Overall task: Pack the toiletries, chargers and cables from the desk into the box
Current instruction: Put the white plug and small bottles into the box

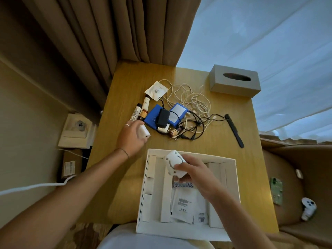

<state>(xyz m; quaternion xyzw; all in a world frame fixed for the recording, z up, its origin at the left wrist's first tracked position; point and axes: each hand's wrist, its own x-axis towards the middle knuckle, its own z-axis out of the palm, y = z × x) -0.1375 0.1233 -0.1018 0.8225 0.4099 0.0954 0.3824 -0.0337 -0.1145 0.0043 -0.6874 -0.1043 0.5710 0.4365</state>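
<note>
A white open box (231, 178) with cardboard dividers sits at the desk's near edge, with white sachets (187, 205) lying inside. My right hand (195, 175) holds a white rounded charger (173, 163) over the box's far part. My left hand (131, 135) grips a small white adapter (143, 132) above the desk, left of the pile. That pile holds small toiletry bottles (142, 109), two blue packs (154, 116), a black adapter (163, 118), tangled white cables (192, 99) and black cables (195, 126), and a white sachet (156, 90).
A grey tissue box (235, 81) stands at the desk's far right. A black comb (234, 129) lies right of the pile. Curtains hang behind the desk. A brown seat at the right holds a phone (276, 190) and a white device (308, 207).
</note>
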